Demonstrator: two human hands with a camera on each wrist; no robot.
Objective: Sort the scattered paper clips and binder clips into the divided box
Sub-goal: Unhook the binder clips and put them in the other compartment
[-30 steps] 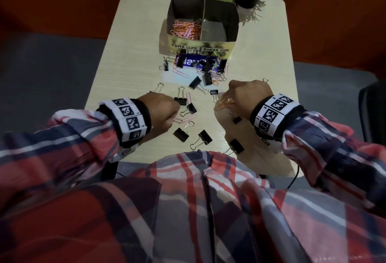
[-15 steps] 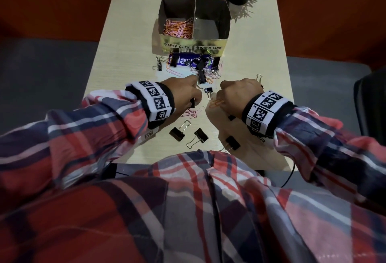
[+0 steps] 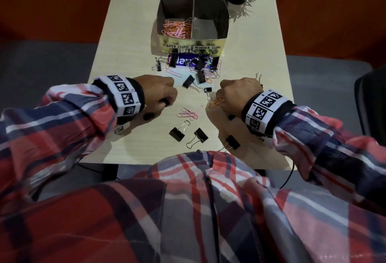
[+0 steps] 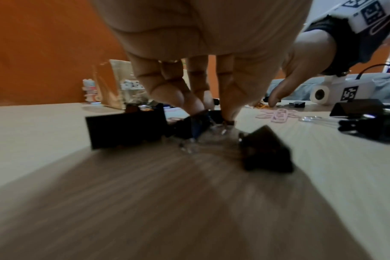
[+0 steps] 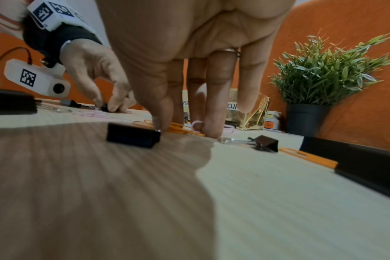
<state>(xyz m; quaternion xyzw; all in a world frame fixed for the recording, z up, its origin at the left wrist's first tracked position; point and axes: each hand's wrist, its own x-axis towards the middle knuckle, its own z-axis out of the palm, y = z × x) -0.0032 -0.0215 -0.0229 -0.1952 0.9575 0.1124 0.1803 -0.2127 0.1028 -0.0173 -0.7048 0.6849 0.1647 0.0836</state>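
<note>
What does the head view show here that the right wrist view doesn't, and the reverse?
Only the head view looks into the gold divided box: pink and orange paper clips fill the left compartment, and the right one looks empty. Only the right wrist view shows the right hand from below, fingertips pressing orange paper clips on the table. Both show the left hand on a small black binder clip and the potted plant.

Pale wooden table [image 3: 125, 32]. Gold divided box [image 3: 191, 42] far beyond both hands, black binder clips [image 3: 177, 133] and pink paper clips [image 3: 189, 113] scattered between and near them.
</note>
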